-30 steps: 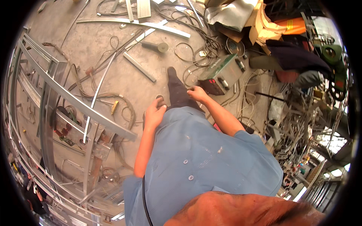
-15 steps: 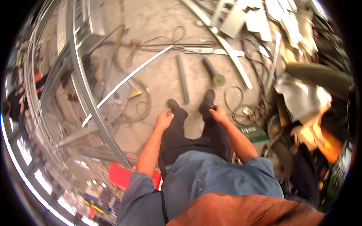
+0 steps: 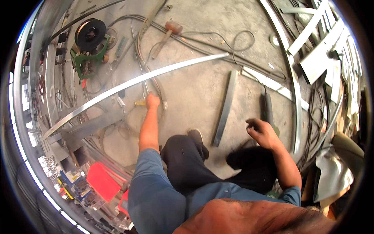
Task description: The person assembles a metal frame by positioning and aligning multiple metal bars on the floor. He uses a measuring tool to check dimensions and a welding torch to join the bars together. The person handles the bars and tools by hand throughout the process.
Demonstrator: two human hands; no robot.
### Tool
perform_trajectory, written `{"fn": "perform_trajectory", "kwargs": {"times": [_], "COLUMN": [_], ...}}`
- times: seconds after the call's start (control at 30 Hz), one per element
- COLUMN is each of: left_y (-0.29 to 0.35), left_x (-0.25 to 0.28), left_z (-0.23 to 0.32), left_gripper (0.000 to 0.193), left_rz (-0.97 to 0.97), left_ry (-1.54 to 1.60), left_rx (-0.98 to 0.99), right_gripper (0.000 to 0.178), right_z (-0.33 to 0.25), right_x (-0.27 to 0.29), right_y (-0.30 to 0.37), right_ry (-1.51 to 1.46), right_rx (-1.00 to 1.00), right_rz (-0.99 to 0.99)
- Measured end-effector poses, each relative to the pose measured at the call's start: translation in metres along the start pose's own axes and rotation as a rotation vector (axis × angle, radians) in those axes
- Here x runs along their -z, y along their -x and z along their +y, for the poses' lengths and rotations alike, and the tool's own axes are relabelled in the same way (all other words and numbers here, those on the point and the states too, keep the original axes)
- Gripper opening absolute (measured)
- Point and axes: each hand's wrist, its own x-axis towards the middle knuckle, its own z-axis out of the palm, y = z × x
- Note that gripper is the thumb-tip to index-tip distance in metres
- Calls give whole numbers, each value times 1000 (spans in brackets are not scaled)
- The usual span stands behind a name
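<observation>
My left hand (image 3: 152, 101) reaches down toward the floor, right beside a small yellow piece (image 3: 140, 103). Its fingers are hidden beneath it, so whether it grips anything does not show. Just beyond that hand, a long bright metal strip (image 3: 144, 78) slants across the floor. My right hand (image 3: 265, 134) hangs by my right knee, empty, with its fingers loosely bent and thumb apart. Under and past it lies a dark angle grinder (image 3: 266, 107), its greenish disc partly covered by the hand. A grey metal bar (image 3: 226, 109) lies between my hands.
A hammer (image 3: 173, 27) with a wooden handle lies among cables (image 3: 198, 48). A black wire spool (image 3: 90, 34) sits on a green stand (image 3: 83, 58) at far left. Metal offcuts (image 3: 321, 58) are heaped at right. A red seat (image 3: 103, 181) is behind my left arm.
My left hand has moved from near my knee out to the yellow piece. The right hand has shifted right, toward the grinder. My view has tipped forward and closer to the floor.
</observation>
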Motion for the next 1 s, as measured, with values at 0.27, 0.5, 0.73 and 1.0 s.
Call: {"fn": "perform_trajectory", "kwargs": {"times": [0.27, 0.5, 0.73, 1.0], "left_y": [-70, -78, 66, 165], "left_x": [-28, -46, 14, 55], "left_z": [-9, -34, 21, 139], "left_gripper": [30, 22, 14, 12], "left_rz": [-151, -128, -883, -1511], "left_ry": [-155, 69, 1445, 1419], "left_rx": [235, 113, 212, 28], "right_gripper": [37, 38, 38, 67], "right_z": [-15, -38, -53, -67], "right_x": [-1, -9, -13, -55], "right_y": [-4, 0, -20, -159], "right_ry": [-12, 77, -117, 96], "right_rx": [-12, 82, 98, 277], "right_rz": [14, -12, -207, -322]}}
